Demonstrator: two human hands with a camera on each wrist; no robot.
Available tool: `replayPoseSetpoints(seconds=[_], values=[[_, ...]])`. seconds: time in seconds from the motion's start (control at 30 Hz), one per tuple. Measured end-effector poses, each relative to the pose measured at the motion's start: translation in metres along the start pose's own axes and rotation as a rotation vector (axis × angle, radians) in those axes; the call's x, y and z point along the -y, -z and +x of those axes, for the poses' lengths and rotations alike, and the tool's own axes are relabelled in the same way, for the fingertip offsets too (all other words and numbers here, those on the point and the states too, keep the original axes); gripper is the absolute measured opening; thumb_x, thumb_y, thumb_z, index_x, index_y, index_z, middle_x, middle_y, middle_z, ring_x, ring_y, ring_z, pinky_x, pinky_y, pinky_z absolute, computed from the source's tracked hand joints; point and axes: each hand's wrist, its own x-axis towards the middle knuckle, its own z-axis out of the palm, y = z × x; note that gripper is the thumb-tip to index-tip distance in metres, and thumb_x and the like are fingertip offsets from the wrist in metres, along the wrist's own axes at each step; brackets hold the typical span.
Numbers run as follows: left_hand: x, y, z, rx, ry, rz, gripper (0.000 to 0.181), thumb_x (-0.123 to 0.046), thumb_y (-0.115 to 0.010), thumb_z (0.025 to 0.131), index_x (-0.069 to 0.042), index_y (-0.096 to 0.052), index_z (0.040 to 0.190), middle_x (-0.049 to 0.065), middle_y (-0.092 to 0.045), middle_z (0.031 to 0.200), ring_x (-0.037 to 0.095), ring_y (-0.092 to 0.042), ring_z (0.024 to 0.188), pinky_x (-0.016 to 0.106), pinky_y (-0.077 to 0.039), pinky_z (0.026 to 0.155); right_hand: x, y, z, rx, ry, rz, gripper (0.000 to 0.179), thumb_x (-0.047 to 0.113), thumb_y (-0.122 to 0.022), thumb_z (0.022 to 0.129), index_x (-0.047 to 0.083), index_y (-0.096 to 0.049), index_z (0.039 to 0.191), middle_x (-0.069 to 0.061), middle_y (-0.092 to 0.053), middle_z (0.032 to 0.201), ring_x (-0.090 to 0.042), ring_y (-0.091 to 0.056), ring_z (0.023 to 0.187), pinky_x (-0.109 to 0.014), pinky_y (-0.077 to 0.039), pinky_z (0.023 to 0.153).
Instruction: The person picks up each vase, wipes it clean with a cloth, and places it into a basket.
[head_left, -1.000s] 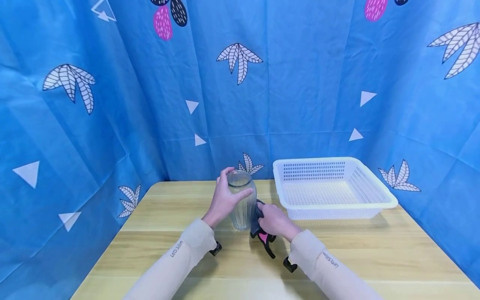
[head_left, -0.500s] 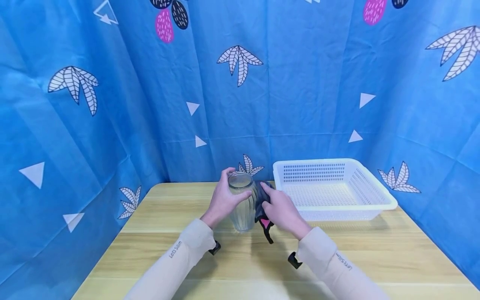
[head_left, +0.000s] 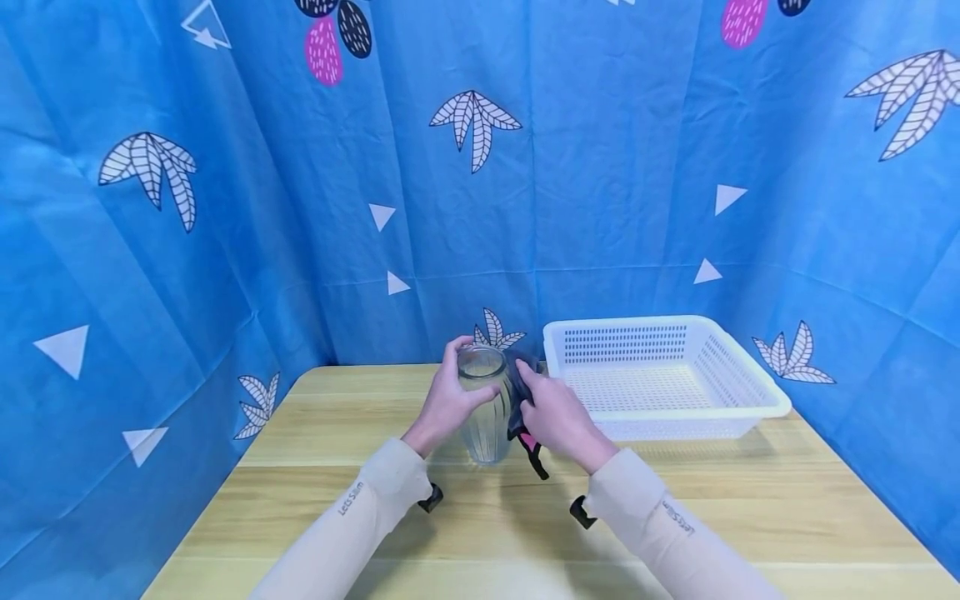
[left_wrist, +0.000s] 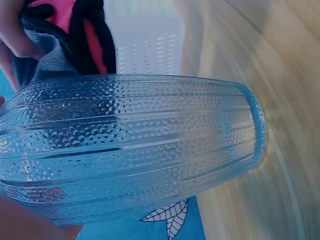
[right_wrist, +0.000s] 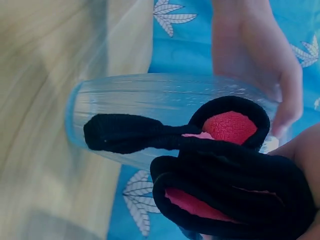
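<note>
A clear ribbed glass vase (head_left: 486, 427) stands upright at the middle of the table, its dimpled sides plain in the left wrist view. My left hand (head_left: 444, 404) grips it just below the rim, thumb in front and fingers round the far side. In my right hand (head_left: 558, 417) is a folded cloth (head_left: 517, 398), dark grey and pink with black edging, held along the vase's right side. The right wrist view has the cloth's folds (right_wrist: 225, 160) and a black loop (right_wrist: 117, 134) hanging across the glass. The fingertips behind the cloth are hidden.
A white perforated plastic basket (head_left: 667, 412) stands at the back right of the wooden table (head_left: 360, 400), close beside my right hand. A blue patterned curtain (head_left: 465, 233) encloses the back and both sides.
My right hand and the cloth have moved up the vase's side and farther from me, then slightly left. My left hand keeps its grip, with the vase in nearly the same place.
</note>
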Motion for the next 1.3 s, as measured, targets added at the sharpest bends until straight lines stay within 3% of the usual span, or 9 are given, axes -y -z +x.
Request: replayPoseSetpoints(seconds=[0.17, 0.3, 0.5, 0.63, 0.8, 1.03, 1.3], values=[[0.001, -0.001, -0.001, -0.009, 0.01, -0.025, 0.084, -0.03, -0.083, 0.082, -0.028, -0.032, 0.148, 0.002, -0.049, 0.142, 0.025, -0.05, 0.129, 0.053, -0.037, 0.112, -0.013, -0.012, 0.002, 0.067, -0.044, 0.04, 0.064, 0.006, -0.056, 0.097, 0.007, -0.034, 0.157, -0.008, -0.059, 0.072, -0.015, -0.052, 0.047, -0.031, -0.046, 0.047], [0.003, -0.002, -0.001, -0.02, 0.021, -0.029, 0.089, -0.04, -0.086, 0.079, -0.03, -0.031, 0.149, 0.0, -0.049, 0.143, 0.025, -0.049, 0.132, 0.056, -0.034, 0.114, -0.024, -0.026, 0.002, 0.118, -0.043, 0.038, 0.062, 0.004, -0.056, 0.095, 0.004, -0.038, 0.154, -0.01, -0.063, 0.08, -0.014, -0.054, 0.05, -0.03, -0.046, 0.048], [0.005, -0.003, 0.001, -0.038, 0.023, -0.019, 0.092, -0.049, -0.086, 0.076, -0.032, -0.031, 0.148, -0.001, -0.044, 0.148, 0.025, -0.046, 0.136, 0.056, -0.032, 0.116, -0.035, -0.044, 0.002, 0.17, -0.052, -0.014, 0.061, 0.005, -0.058, 0.093, 0.001, -0.04, 0.152, -0.024, -0.068, 0.115, -0.013, -0.048, 0.047, -0.027, -0.041, 0.042], [0.006, -0.004, 0.001, -0.061, 0.01, 0.007, 0.091, -0.051, -0.085, 0.076, -0.027, -0.033, 0.147, -0.001, -0.04, 0.149, 0.026, -0.042, 0.139, 0.055, -0.032, 0.116, -0.039, -0.05, 0.002, 0.182, -0.064, -0.031, 0.061, 0.005, -0.058, 0.093, 0.002, -0.042, 0.151, -0.025, -0.065, 0.124, -0.014, -0.047, 0.048, -0.027, -0.04, 0.043], [0.006, -0.006, 0.0, -0.093, -0.003, 0.073, 0.089, -0.054, -0.083, 0.077, -0.02, -0.034, 0.144, -0.001, -0.034, 0.145, 0.023, -0.039, 0.137, 0.051, -0.035, 0.115, -0.042, -0.051, 0.0, 0.164, -0.075, 0.029, 0.06, 0.005, -0.056, 0.093, 0.004, -0.042, 0.152, -0.02, -0.067, 0.113, -0.013, -0.048, 0.047, -0.028, -0.041, 0.044], [0.001, -0.005, -0.003, -0.132, -0.023, 0.121, 0.087, -0.047, -0.084, 0.078, -0.017, -0.035, 0.144, 0.002, -0.04, 0.145, 0.027, -0.042, 0.135, 0.05, -0.038, 0.113, -0.037, -0.04, -0.004, 0.117, -0.091, 0.153, 0.061, 0.006, -0.055, 0.095, 0.008, -0.04, 0.154, -0.009, -0.061, 0.074, -0.012, -0.047, 0.044, -0.027, -0.041, 0.042], [-0.003, -0.002, -0.003, -0.101, -0.013, 0.063, 0.081, -0.035, -0.082, 0.082, -0.021, -0.035, 0.145, 0.012, -0.043, 0.151, 0.03, -0.048, 0.134, 0.05, -0.037, 0.113, -0.017, -0.018, -0.003, -0.045, -0.029, 0.102, 0.062, 0.004, -0.057, 0.091, 0.01, -0.045, 0.151, -0.005, -0.054, 0.063, -0.014, -0.049, 0.044, -0.031, -0.045, 0.048]])
